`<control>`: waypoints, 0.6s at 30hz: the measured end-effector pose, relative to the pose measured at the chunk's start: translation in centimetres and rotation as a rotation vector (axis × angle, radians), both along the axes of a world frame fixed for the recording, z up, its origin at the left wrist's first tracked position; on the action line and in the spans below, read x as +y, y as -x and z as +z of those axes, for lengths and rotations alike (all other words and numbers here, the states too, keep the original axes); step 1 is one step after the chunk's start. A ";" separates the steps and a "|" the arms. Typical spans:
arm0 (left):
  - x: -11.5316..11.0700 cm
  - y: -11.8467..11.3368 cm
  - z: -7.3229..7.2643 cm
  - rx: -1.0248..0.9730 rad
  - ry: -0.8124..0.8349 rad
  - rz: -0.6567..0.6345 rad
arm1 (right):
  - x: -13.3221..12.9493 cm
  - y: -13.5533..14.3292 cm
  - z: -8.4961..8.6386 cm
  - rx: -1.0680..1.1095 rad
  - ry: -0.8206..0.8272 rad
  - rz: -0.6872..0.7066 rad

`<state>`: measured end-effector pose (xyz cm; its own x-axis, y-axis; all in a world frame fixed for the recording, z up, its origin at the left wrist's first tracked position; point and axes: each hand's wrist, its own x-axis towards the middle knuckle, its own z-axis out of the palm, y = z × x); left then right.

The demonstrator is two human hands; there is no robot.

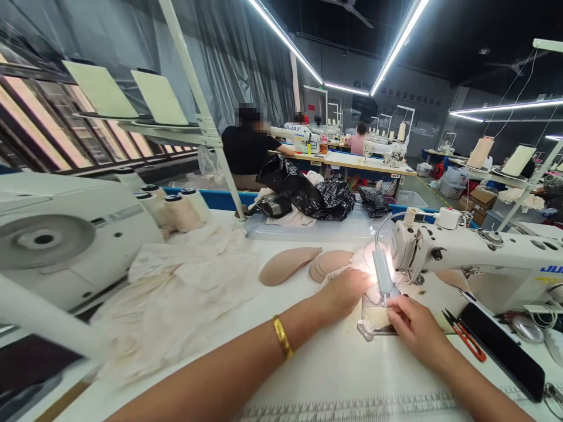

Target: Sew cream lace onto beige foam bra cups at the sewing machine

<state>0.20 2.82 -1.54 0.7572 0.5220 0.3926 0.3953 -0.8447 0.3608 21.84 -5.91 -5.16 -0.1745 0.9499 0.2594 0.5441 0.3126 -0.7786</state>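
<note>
My left hand (pixel 347 294), with a gold bracelet (pixel 282 337) on its wrist, is closed on pale fabric (pixel 373 294) left of the needle area of a white sewing machine (pixel 479 246). Glare from a small lamp (pixel 382 272) washes out its fingertips. My right hand (pixel 411 328) rests at the front of the needle area, its fingers bent together. Whatever they pinch is too small to make out. Beige moulded cups (pixel 288 265) lie beyond my left hand, some of them stacked (pixel 329 262).
Crumpled cream fabric (pixel 185 299) covers the table's left side. Red-handled thread snips (pixel 465 337) and a black phone (pixel 501 349) lie at right. A ruler strip (pixel 352 409) runs along the front. Black plastic bags (pixel 325 196) sit behind, and a person (pixel 246 146) works beyond them.
</note>
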 end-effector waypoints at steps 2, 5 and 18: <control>-3.0 1.5 -0.6 -0.044 0.079 -0.016 | -0.3 1.4 0.6 0.287 0.207 -0.005; -8.2 2.4 -2.3 -0.220 0.536 -0.073 | -1.0 3.5 0.2 0.571 0.315 -0.028; -13.2 1.7 -0.1 -1.098 1.533 0.020 | -7.3 6.0 0.2 0.699 0.330 -0.146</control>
<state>-1.51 -10.39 -1.69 0.5174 0.8474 -0.1187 -0.4997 0.4118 0.7621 15.84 -13.23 -4.96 0.0578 0.9977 -0.0364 -0.0885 -0.0312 -0.9956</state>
